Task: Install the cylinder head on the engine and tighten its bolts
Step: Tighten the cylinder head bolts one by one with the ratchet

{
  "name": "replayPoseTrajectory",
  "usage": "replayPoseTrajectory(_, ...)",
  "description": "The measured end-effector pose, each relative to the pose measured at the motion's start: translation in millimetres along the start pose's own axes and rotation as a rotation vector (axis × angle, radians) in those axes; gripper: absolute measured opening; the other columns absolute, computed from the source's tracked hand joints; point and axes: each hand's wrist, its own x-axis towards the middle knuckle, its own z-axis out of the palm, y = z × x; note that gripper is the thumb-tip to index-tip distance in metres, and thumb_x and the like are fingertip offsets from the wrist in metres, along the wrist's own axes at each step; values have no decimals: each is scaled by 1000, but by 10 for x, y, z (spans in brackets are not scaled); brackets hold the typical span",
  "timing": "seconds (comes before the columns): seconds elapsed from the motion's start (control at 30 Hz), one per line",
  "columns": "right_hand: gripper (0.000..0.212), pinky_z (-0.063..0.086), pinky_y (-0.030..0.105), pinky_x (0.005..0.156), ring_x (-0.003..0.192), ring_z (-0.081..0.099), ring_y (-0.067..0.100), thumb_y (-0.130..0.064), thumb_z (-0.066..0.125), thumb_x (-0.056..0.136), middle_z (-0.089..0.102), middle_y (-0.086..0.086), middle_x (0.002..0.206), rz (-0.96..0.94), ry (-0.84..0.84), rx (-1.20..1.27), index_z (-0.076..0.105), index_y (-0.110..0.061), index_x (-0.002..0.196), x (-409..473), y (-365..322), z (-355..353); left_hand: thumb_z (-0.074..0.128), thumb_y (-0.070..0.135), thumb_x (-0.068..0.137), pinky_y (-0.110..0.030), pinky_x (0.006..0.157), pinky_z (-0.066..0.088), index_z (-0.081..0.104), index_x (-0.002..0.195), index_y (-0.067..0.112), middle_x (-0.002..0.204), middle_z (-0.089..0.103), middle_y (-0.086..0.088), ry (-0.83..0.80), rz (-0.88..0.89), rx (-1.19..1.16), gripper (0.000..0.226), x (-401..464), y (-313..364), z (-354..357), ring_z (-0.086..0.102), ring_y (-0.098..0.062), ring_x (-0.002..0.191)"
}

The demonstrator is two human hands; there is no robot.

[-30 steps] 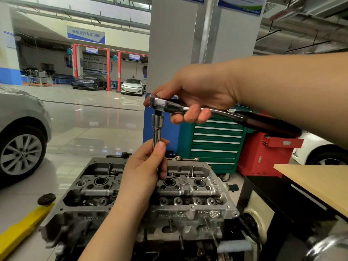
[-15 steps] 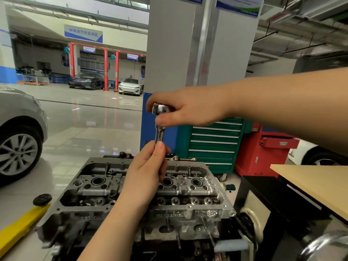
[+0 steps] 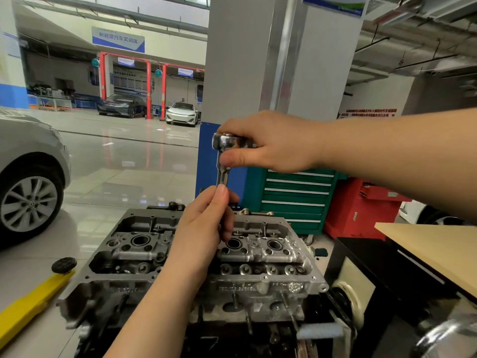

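The grey aluminium cylinder head (image 3: 260,254) sits on the engine block (image 3: 258,334) in the lower middle of the head view. A chrome ratchet (image 3: 227,142) stands over it, with a socket extension (image 3: 222,174) pointing straight down. My right hand (image 3: 273,143) grips the ratchet's head from the right; its handle is hidden behind the hand and forearm. My left hand (image 3: 204,228) grips the lower part of the extension just above the cylinder head. The extension's tip and the bolt under it are hidden by my left hand.
A green drawer cabinet (image 3: 294,200) and a red tool chest (image 3: 361,210) stand behind the engine. A wooden tabletop (image 3: 433,251) is at the right. A yellow lift arm (image 3: 28,308) lies at the lower left, and a grey car (image 3: 28,182) is parked at the left.
My right hand has swung the ratchet handle round toward me, so the handle is now hidden behind the hand. My left hand has kept its hold on the extension.
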Motion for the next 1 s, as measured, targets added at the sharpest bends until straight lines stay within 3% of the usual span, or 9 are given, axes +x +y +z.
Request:
replayPoseTrajectory(0.13, 56, 36, 32, 56, 70, 53, 8, -75, 37, 97, 57, -9, 80, 6, 158, -106, 54, -23, 106, -8, -128, 146, 57, 41, 105, -17, 56, 47, 73, 99, 17, 73, 63, -7, 44, 80, -50, 30, -42, 72, -12, 58, -16, 62)
replayPoseTrajectory(0.27, 51, 28, 32, 53, 64, 47, 7, -76, 35, 98, 49, -10, 73, 43, 244, -152, 48, -27, 89, 7, -176, 207, 53, 21, 109, -18, 56, 48, 72, 115, 19, 75, 65, -5, 40, 115, 3, 20, -35, 141, -55, 60, -15, 66)
replayPoseTrajectory(0.37, 57, 28, 33, 54, 61, 48, 11, -77, 33, 97, 51, -7, 69, 68, 235, -88, 47, -26, 77, 51, -174, 187, 45, 30, 113, -16, 54, 44, 71, 111, 22, 70, 59, -4, 8, 77, 39, 28, -43, 125, -14, 57, -16, 63)
replayPoseTrajectory(0.5, 68, 31, 36, 58, 57, 45, 19, -71, 31, 102, 47, 1, 61, 128, 184, 140, 47, -15, 67, 42, -122, 155, 43, 48, 105, -26, 52, 34, 64, 88, 16, 63, 44, 2, 2, 28, 25, 42, -27, 84, 78, 41, -17, 57)
replayPoseTrajectory(0.67, 66, 27, 33, 55, 61, 51, 18, -72, 23, 101, 50, 0, 65, 190, 264, -36, 49, -22, 66, 40, -268, 202, 45, 68, 97, -34, 56, 30, 44, 72, 23, 61, 38, 9, 151, 94, 70, 52, -12, 52, 192, 34, -14, 57)
replayPoseTrajectory(0.8, 65, 27, 31, 54, 61, 49, 17, -74, 24, 100, 50, -1, 66, 278, 314, -82, 46, -24, 63, 70, -370, 196, 40, 62, 104, -37, 59, 30, 45, 70, 32, 59, 41, 11, 192, 111, 145, 46, -23, 46, 216, 36, -12, 56)
replayPoseTrajectory(0.9, 63, 25, 30, 54, 59, 45, 17, -73, 26, 99, 48, -2, 65, 330, 355, -122, 44, -25, 64, 77, -394, 224, 39, 56, 109, -27, 49, 35, 46, 75, 23, 59, 44, 6, 124, 102, 155, 48, -13, 94, 163, 39, -13, 52)
replayPoseTrajectory(1.0, 65, 25, 31, 53, 57, 44, 17, -75, 26, 98, 47, -2, 64, 323, 351, -129, 44, -23, 63, 91, -382, 221, 40, 67, 99, -22, 45, 36, 50, 81, 18, 62, 47, -4, -62, -10, 68, 54, -5, 161, 29, 42, -18, 50)
